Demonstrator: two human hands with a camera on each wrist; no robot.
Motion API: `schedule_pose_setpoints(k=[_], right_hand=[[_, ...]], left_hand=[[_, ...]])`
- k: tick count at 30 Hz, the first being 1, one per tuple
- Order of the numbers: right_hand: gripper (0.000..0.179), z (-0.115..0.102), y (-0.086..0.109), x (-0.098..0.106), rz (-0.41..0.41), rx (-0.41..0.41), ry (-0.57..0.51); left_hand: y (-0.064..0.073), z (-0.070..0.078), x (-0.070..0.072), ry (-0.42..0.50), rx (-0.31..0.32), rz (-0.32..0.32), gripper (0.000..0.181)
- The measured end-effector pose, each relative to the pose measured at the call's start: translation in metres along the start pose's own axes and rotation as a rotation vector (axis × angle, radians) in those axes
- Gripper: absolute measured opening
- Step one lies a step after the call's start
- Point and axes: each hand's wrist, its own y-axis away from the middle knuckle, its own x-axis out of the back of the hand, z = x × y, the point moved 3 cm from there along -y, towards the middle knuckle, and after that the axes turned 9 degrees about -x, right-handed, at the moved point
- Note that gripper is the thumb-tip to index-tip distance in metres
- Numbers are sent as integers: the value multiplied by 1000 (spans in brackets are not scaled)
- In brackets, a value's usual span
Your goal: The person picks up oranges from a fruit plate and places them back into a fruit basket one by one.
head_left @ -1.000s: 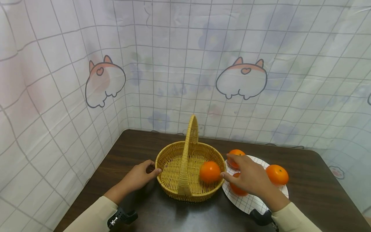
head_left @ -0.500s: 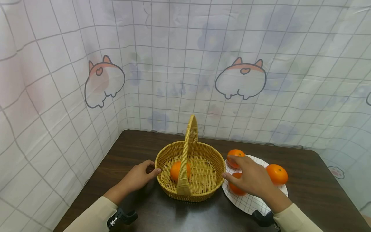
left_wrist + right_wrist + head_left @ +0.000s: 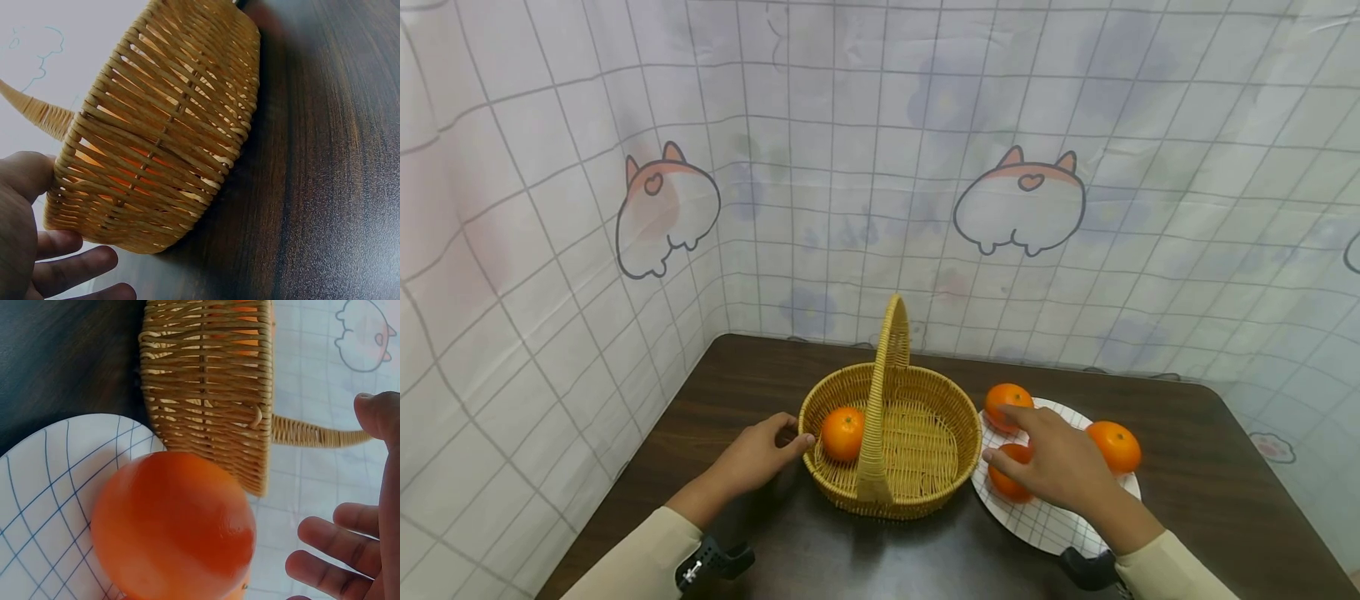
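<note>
Lower centre, the relaxed left hand (image 3: 756,457) touches the round golden wicker basket (image 3: 917,505); lower right, the right hand (image 3: 1062,458) hovers, fingers spread.

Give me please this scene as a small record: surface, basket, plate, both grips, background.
surface: dark wooden table
basket: on the table; one orange inside, left of its handle
plate: right of the basket; three oranges on it
left grip: at the basket's left rim, thumb over it
right grip: above the plate, holding nothing
background: white checked cloth with cartoon animals
</note>
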Motion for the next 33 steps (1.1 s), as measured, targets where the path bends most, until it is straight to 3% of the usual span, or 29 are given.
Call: schedule_pose_setpoints(k=[33], right_hand=[[77,23,15,4,1,4,16]], left_hand=[[2,1,0,-1,-2,5,45]])
